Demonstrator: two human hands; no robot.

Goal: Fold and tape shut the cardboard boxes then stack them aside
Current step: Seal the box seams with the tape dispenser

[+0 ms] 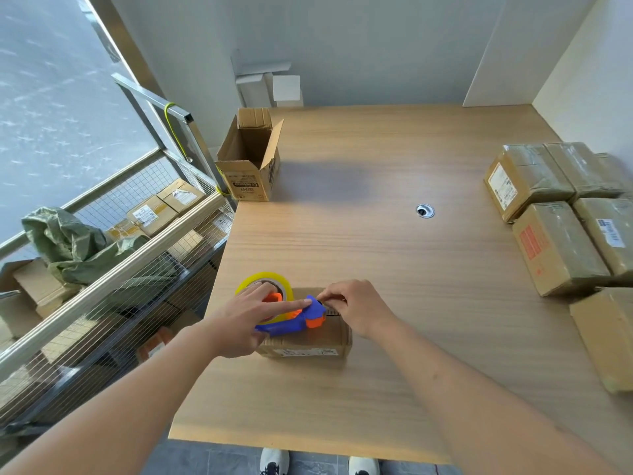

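**While one box gets its tape, a stack waits on the right**

As far as the head view shows, the work sits somewhere in its middle. A small cardboard box (308,341) lies on the wooden table (359,255) near the front edge, its flaps folded down, and both hands are busy on its top. The left hand (246,320) grips the blue and orange tape dispenser (294,318), fingers wrapped round the handle with the forefinger stretched along the body; its yellow tape roll (265,281) stands at the box's far left corner. The right hand (356,308) rests on the box just beside the dispenser's nose, its fingers curled down at the tape's edge; whether they pinch the tape end or only press it flat cannot be made out from here.

Done, by the look of things: several taped boxes (555,214) already stand grouped on the right side of the table, well apart from the hands. Left to do: the seam of this box seems only begun, and the box must then join the group. An open box (250,159) with flaps standing up waits at the far left corner, untaped. More parcels lie in the wire cage (137,255) to the left, beside a green sack (68,241); whether those belong to this job is unclear
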